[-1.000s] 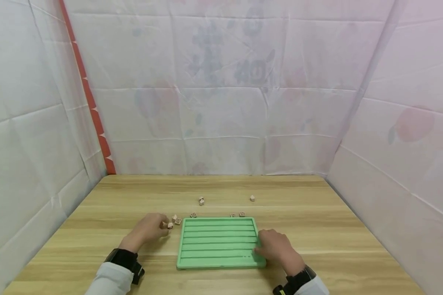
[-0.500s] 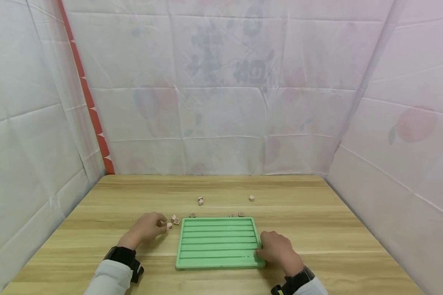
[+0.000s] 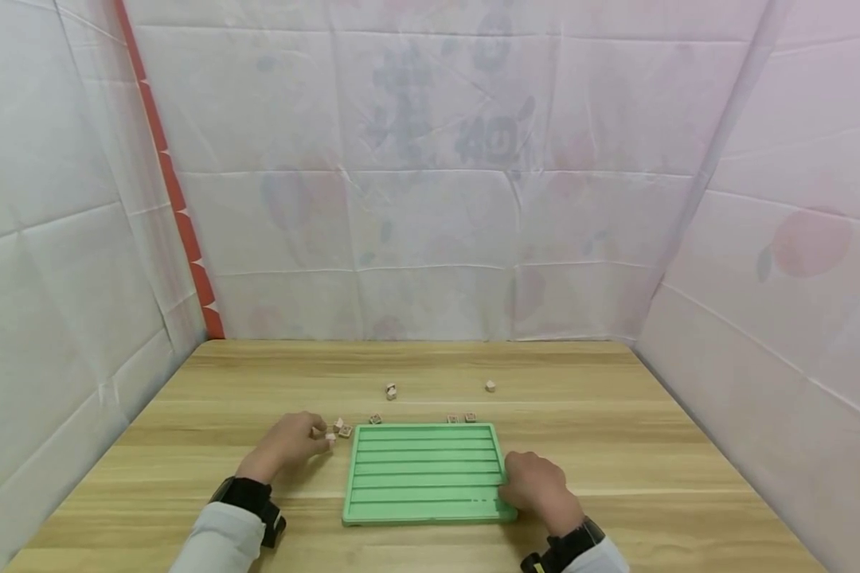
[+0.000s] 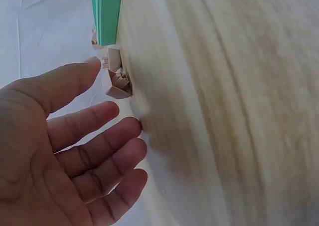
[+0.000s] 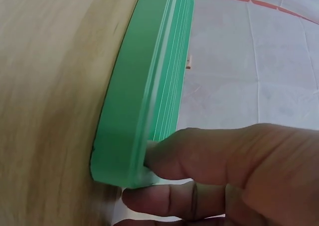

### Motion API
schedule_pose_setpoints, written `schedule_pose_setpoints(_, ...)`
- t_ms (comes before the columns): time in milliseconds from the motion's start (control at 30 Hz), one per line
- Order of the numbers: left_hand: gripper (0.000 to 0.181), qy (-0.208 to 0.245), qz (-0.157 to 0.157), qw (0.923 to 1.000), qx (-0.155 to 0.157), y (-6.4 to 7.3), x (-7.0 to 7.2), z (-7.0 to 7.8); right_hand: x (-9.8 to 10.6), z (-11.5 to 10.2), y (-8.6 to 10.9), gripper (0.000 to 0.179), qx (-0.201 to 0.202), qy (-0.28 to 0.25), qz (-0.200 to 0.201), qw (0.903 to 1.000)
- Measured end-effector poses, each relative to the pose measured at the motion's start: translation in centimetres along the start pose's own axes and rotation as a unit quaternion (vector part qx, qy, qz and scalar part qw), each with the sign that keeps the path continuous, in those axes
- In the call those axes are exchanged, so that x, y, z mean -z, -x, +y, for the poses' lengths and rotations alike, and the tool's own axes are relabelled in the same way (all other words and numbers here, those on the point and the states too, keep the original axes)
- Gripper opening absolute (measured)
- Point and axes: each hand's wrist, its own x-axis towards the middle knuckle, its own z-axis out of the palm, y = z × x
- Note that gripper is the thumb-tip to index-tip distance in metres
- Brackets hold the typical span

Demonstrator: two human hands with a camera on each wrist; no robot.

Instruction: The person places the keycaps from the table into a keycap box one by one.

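A green ridged tray (image 3: 423,480) lies flat on the wooden table. My right hand (image 3: 537,489) grips its near right corner; the right wrist view has the thumb (image 5: 174,156) on the tray's rim and the fingers curled at its side. To the left of the tray, my left hand (image 3: 290,444) reaches toward a cluster of small pale wooden blocks (image 3: 345,430). Its thumb and forefinger spread around the nearest block (image 4: 116,85) in the left wrist view, and the other fingers are loosely bent.
Along the tray's far edge lie more small blocks (image 3: 453,419) with dark marks on top. Farther back are two stacked-looking blocks (image 3: 391,391) and a lone block (image 3: 490,386). White sheeting (image 3: 430,223) encloses the table (image 3: 580,406) at the back and sides.
My left hand has shifted slightly right, its fingertips closer around the nearest block. My right thumb has drawn back a little toward the tray's right rim. The tray stays in place.
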Motion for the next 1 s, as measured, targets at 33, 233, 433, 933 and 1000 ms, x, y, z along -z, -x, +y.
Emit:
schedule_pose_setpoints(33, 0.026, -0.004, 0.001, 1.0, 0.001, 0.0, -0.1, 0.0, 0.0, 0.0, 0.0, 0.015, -0.005, 0.002, -0.004, 1.0)
schedule_pose_setpoints(233, 0.022, -0.017, 0.005, 0.9998, -0.007, -0.2, -0.2, 0.1, 0.0, -0.4, -0.2, 0.011, -0.038, 0.01, -0.033, 0.9987)
schedule_pose_setpoints(433, 0.014, -0.017, 0.005, 0.9998, -0.005, -0.1, -0.2, 0.2, 0.1, -0.7, -0.1, 0.01, -0.046, 0.016, -0.043, 0.9979)
schedule_pose_setpoints(933, 0.027, -0.046, 0.026, 0.9986, 0.005, 0.1, -0.4, 0.0, -0.2, -1.2, 0.0, 0.011, -0.034, 0.02, -0.039, 0.9985)
schedule_pose_setpoints(1000, 0.025, -0.048, 0.028, 0.9984, 0.007, 0.2, -0.5, -0.1, -0.2, -1.3, 0.1, 0.012, -0.036, 0.018, -0.043, 0.9983)
